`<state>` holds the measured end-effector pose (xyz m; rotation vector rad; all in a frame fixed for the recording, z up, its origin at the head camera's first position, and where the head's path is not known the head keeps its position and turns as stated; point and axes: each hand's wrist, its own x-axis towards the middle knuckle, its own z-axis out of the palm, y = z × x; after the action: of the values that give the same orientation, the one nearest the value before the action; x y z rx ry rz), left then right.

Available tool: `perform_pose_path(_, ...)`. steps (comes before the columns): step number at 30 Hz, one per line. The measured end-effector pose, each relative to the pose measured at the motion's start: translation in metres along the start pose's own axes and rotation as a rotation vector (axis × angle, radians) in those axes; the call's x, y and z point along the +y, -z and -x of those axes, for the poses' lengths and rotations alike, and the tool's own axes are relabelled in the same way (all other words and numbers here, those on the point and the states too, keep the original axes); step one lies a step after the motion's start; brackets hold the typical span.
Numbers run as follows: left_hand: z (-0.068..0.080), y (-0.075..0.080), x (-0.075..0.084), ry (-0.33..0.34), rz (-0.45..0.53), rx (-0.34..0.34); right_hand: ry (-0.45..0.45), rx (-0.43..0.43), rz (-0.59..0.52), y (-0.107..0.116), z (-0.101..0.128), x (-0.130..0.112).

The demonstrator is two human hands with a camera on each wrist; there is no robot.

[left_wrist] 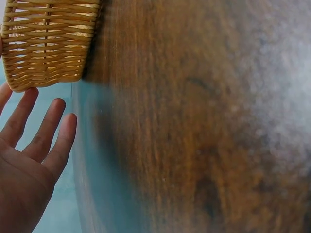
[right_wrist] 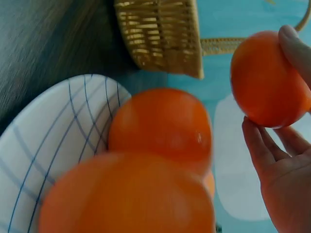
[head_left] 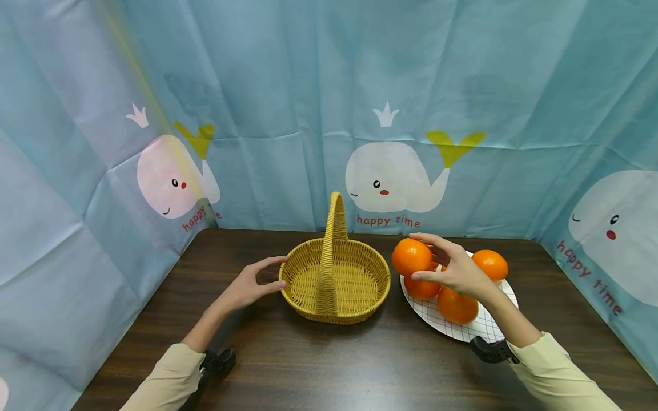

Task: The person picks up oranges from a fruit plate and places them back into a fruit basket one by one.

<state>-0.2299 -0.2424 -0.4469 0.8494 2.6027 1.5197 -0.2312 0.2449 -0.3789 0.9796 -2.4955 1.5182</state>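
My right hand [head_left: 462,274] grips an orange persimmon [head_left: 411,257] between thumb and fingertips, held up over the left part of the plate. In the right wrist view this persimmon [right_wrist: 267,80] looks smooth and glossy. Below it, several more persimmons [head_left: 457,306] lie on a white plate [head_left: 493,328] with a dark grid pattern. At the left side of a yellow wicker basket [head_left: 360,279], my left hand [head_left: 252,282] has its thumb and forefinger spread at the rim. Its other fingers [left_wrist: 46,128] are fairly straight under the basket's rim in the left wrist view.
The basket's tall arched handle [head_left: 329,257] rises over its middle, and no fruit shows inside. Everything stands on a dark brown wooden table [head_left: 329,365]. A blue curtain [head_left: 288,114] with printed whales hangs behind and along both sides.
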Motion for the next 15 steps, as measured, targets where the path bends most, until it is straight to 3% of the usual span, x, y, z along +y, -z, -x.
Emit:
perform_pose_path(7, 0.0, 0.0, 0.0, 0.018, -0.014, 0.0, 0.014, -0.026, -0.09, -0.019, -0.014, -0.001)
perform_pose_path(15, 0.0, 0.0, 0.001, 0.008, -0.016, -0.002, 0.037, -0.063, -0.063, -0.035, -0.027, -0.001)
